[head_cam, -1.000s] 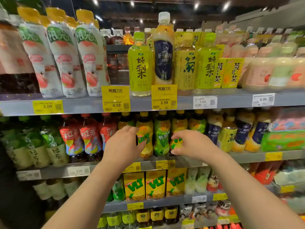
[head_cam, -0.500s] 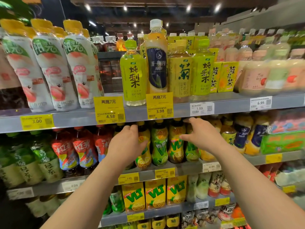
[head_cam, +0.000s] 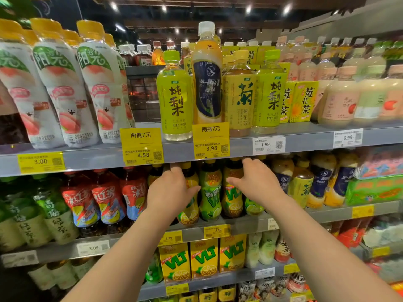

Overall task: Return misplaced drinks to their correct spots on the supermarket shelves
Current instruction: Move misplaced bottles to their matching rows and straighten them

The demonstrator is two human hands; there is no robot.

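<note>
A tall bottle with a dark blue label and white cap (head_cam: 206, 83) stands on the upper shelf (head_cam: 305, 140) among yellow-green pear and chrysanthemum tea bottles (head_cam: 174, 99). Bottles with the same blue label (head_cam: 319, 184) stand on the middle shelf at the right. My left hand (head_cam: 172, 190) and my right hand (head_cam: 258, 184) are raised in front of the lemon tea bottles (head_cam: 210, 192) on the middle shelf. Their fingers are loosely extended and reach up to the upper shelf's front edge. Neither hand holds anything.
White peach drink bottles (head_cam: 61, 88) lean at upper left. Red iced tea bottles (head_cam: 104, 199) and green tea bottles (head_cam: 50, 214) fill the middle shelf's left. Yellow lemon tea cartons (head_cam: 204, 258) line the lower shelf. Price tags (head_cam: 210, 140) hang from the shelf edges.
Both hands have risen from the lower part of the lemon tea bottles towards the upper shelf's edge. The right hand has let go of the small green bottle it touched.
</note>
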